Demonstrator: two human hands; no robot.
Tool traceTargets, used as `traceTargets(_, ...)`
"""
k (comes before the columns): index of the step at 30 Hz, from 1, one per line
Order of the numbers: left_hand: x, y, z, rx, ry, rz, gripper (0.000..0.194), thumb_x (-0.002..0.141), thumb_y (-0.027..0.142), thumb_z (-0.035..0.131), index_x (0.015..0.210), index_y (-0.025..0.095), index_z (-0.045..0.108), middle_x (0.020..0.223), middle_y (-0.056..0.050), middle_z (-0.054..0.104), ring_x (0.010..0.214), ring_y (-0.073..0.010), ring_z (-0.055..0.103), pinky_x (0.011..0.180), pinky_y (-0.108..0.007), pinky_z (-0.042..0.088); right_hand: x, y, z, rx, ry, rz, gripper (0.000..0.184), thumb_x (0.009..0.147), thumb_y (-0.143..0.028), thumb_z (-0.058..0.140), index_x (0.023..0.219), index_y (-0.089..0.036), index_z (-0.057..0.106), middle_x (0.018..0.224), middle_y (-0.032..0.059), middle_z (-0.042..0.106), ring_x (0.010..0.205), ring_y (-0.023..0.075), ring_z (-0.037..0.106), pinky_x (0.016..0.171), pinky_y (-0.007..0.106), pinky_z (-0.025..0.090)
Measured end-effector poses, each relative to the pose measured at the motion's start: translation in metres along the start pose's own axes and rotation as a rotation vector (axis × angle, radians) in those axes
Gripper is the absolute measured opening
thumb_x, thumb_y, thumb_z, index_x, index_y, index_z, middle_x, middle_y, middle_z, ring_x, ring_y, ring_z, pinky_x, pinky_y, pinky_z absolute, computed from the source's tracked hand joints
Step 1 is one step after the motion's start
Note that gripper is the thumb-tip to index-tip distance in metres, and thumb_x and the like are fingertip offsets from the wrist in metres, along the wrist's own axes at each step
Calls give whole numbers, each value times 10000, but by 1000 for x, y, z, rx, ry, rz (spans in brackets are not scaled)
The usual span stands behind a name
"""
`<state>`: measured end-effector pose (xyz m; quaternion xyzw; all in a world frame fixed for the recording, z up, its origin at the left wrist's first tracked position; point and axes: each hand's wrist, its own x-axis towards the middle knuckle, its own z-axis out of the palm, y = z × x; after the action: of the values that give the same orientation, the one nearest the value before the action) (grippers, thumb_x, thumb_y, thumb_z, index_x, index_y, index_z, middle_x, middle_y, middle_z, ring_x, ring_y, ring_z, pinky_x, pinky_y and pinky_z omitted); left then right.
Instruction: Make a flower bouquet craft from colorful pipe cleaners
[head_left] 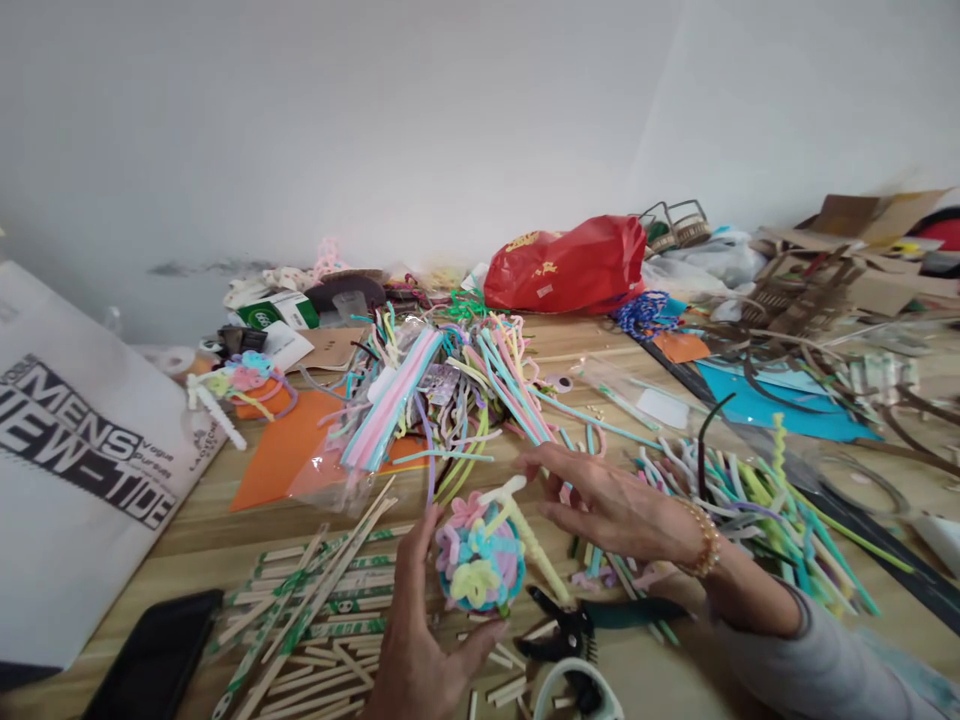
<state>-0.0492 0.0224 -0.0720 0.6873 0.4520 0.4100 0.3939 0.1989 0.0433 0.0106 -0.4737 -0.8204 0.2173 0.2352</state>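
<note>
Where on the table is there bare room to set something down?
Bare wood shows at picture left, between the white bag, black phone and orange sheet; a smaller patch lies between the red bag and clear packet. It is crowded around the left hand and right hand, with wooden sticks, pruners and fuzzy stems.

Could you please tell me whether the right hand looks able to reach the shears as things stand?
Probably yes: the right hand is near the shears, their green handle lies uncovered, and nothing seems to block the way.

Phone (pixel 154 655) left of sticks (pixel 324 578), flower ornament (pixel 480 560) between sticks and shears (pixel 574 630), plastic bag (pixel 570 265) behind
</note>
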Motion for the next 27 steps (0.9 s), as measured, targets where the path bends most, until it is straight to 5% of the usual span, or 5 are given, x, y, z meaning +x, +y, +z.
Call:
traceTargets(12, 1, 0, 6, 107, 42, 44, 938, 687, 212, 738, 1463, 314, 220, 1458, -125, 407, 1311, -385, 419, 1014, -530, 442, -5, 29, -23, -478, 111, 376, 210, 933, -244, 448, 999, -177, 635, 866, 75, 712, 777, 203, 664, 680, 277, 394)
traceTargets(20, 3, 3, 14, 98, 75, 132, 852, 792, 274, 660, 1486, 302, 167, 1489, -129, 357, 1318, -337, 430, 1001, -477, 472, -5, 23, -3, -284, -205, 63, 247, 858, -181, 502, 1081, -176, 608, 955, 61, 688, 836, 188, 640, 694, 264, 414)
traceTargets(27, 4, -5, 9, 164, 85, 177, 822, 783, 290, 659, 1474, 281, 214, 1459, -134, 409, 1323, -354, 417, 1056, -538, 386, 1, 29, 23, -88, -220, -46, 440, 764, -66, 470, 1189, -155, 539, 1025, 75, 659, 880, 191, 623, 747, 269, 446)
